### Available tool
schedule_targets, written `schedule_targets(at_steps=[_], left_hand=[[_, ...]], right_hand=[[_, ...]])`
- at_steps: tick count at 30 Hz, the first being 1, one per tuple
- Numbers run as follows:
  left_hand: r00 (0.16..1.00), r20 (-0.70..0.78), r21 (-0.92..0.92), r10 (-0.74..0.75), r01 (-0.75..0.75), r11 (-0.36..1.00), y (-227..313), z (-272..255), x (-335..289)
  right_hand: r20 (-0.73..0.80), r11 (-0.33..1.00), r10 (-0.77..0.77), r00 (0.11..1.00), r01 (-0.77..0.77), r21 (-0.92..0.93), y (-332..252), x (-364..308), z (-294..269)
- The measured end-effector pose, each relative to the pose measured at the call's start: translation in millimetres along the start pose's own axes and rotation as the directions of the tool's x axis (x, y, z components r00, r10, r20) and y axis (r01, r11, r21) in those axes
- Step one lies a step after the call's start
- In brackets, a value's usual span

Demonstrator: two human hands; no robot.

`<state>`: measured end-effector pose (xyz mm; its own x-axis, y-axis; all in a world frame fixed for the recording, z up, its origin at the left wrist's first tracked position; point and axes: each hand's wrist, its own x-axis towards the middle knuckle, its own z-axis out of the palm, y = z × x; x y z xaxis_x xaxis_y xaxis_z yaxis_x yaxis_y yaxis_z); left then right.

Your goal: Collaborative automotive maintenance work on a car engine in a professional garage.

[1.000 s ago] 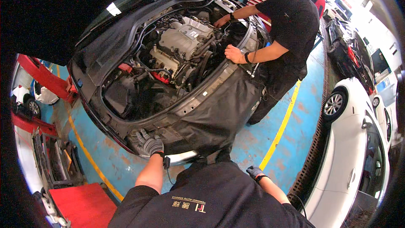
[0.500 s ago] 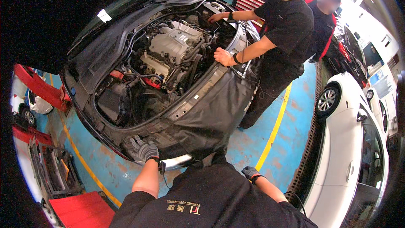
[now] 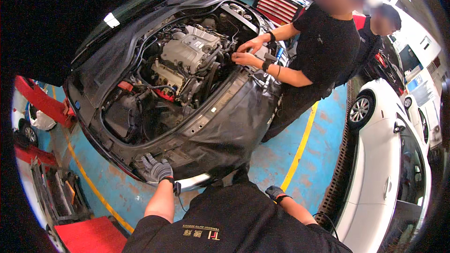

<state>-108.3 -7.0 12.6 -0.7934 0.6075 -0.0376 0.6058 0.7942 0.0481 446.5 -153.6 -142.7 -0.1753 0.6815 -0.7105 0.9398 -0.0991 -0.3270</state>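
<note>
My left hand (image 3: 157, 168), in a grey striped work glove, lies with fingers spread on the front edge of a dark car (image 3: 206, 133) whose hood is up. It holds nothing. Off to the right, above the blue floor, hangs my right hand (image 3: 275, 192), also gloved, its fingers curled in and nothing visible in them. In the engine bay sits a silver-grey engine (image 3: 187, 54), with a black box-shaped housing (image 3: 123, 119) nearer me. A black fender cover (image 3: 229, 143) drapes over the car's front right of my left hand.
A person in black (image 3: 330, 42) leans over the far right fender, both hands together at the bay's edge; another person (image 3: 379, 28) stands behind. A red tool chest (image 3: 279, 7), a white car (image 3: 375, 159) at right, red lift arms (image 3: 44, 100) and a red panel (image 3: 89, 235) at left surround the bay.
The other person's hands have come together at the bay's edge; before, one reached into the far corner. That person's upper body has shifted right. My hands stay about where they were.
</note>
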Motion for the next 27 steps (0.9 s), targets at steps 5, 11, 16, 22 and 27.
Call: schedule_targets(at_steps=[5, 11, 16, 22, 27], left_hand=[[0.999, 0.024, -0.082, -0.044, 0.046, 0.996, -15.7, 10.8, 4.4], [0.999, 0.024, -0.025, 0.021, -0.021, 0.999, 3.1, 0.9, 0.9], [0.996, -0.088, -0.112, 0.024, -0.034, 0.993, -16.5, 27.5, 7.6], [1.0, -0.007, -0.035, 0.01, -0.011, 0.999, -8.2, 5.9, 1.2], [1.0, 0.014, -0.011, 0.001, -0.001, 1.0, -8.5, 6.6, 1.7]], right_hand=[[0.003, 0.995, 0.08, 0.997, -0.08, 0.065, -12.5, -0.1, -7.9], [-0.006, 0.987, -0.136, 0.991, 0.135, -0.086, 50.0, 21.9, 32.1], [0.068, 0.91, 0.252, 0.965, -0.261, 0.322, -7.1, 2.9, 0.6], [0.069, 0.922, 0.302, 0.951, -0.31, 0.232, 1.0, 3.4, -3.3], [-0.007, 0.933, 0.288, 0.958, -0.279, 0.228, 5.3, 7.8, 0.4]])
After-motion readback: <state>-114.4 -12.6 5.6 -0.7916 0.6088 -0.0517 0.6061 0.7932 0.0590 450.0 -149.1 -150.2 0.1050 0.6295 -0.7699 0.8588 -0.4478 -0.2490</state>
